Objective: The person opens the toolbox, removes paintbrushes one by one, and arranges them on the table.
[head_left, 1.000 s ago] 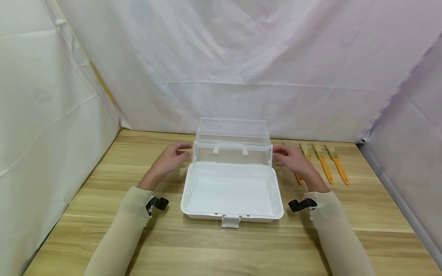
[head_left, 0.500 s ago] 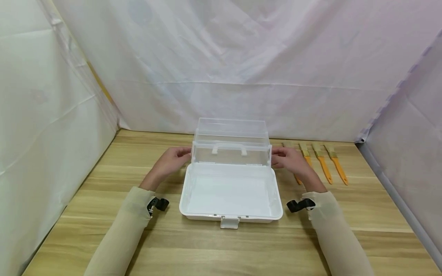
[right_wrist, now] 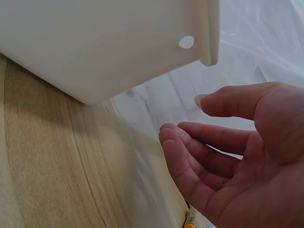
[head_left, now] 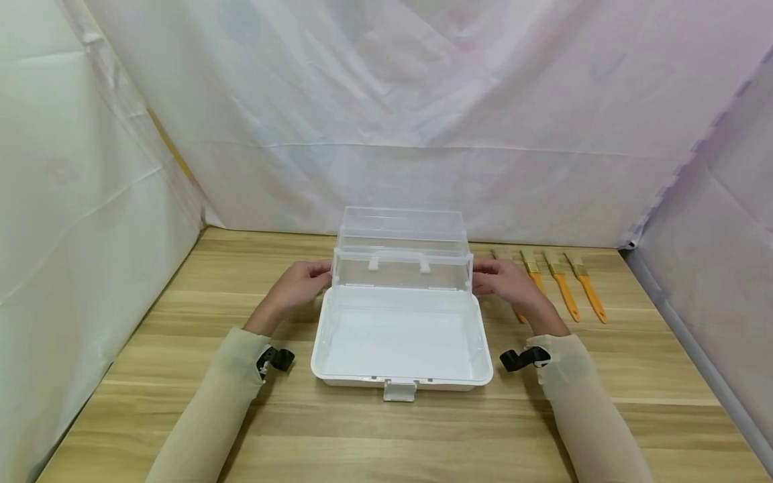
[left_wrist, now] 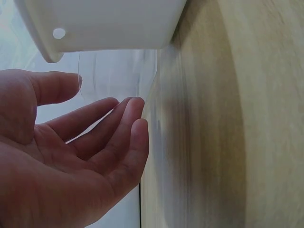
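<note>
A white plastic storage box (head_left: 398,345) stands on the table with its clear lid (head_left: 403,231) tipped back, handle on the lid and latch at the front. My left hand (head_left: 298,285) holds the lid's left end, thumb at the lid's edge and fingers gently curled along its side. At the opposite end my right hand (head_left: 508,287) holds the lid in the same way. Both wrist views show the clear lid (left_wrist: 118,71) right at the fingertips, below the white box wall (right_wrist: 109,47). In the head view the fingertips are hidden behind the lid's ends.
Several paintbrushes with orange handles lie in a row at the right, one paintbrush (head_left: 587,285) outermost. Another is partly behind my right hand. A white cloth (head_left: 386,121) hangs behind the table (head_left: 386,436), and more cloth hangs at both sides.
Both hands have closed in on the ends of the lid, their fingertips going out of sight behind it. The view has shifted slightly; box and brushes have stayed put.
</note>
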The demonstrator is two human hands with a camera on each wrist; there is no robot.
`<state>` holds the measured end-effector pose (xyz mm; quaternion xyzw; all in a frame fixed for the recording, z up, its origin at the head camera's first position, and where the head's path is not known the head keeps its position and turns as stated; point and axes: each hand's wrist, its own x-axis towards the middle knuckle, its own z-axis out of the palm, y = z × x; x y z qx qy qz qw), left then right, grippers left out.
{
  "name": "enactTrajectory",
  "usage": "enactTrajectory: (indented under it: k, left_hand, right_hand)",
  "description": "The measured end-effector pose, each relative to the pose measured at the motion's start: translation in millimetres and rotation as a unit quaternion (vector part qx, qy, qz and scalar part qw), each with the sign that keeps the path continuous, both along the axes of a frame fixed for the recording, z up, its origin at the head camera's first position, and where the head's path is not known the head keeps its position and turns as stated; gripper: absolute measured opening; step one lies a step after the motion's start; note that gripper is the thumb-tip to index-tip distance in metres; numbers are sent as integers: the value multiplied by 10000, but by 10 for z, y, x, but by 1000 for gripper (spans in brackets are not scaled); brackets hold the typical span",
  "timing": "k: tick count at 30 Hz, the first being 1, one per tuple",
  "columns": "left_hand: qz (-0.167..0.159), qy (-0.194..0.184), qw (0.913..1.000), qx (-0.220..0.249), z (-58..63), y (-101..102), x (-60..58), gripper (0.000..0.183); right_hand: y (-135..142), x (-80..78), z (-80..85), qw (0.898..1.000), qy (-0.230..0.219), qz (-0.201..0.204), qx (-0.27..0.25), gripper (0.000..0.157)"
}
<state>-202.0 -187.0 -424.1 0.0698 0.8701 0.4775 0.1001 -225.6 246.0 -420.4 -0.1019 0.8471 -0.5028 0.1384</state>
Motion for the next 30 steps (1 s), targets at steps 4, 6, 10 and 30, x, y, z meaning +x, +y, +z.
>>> enactTrajectory:
  k: [4,6,10,30]
  left_hand:
    - [-31,50,10000,-48,2,-5,8,43]
    - [-45,66,9999,-72,6,-4,9,43]
    - [-86,151,9997,-178,7,-1,8,44]
    - [4,142,9997,-220,-14,-4,-30,49]
  right_hand:
    - [-3,9,1,10000,33,9,6,48]
    - [-3,15,4,10000,43,36,-20,48]
    - [3,28,15,9999,28,68,-80,48]
    - [7,-6,-13,9999,87,-89,67,54]
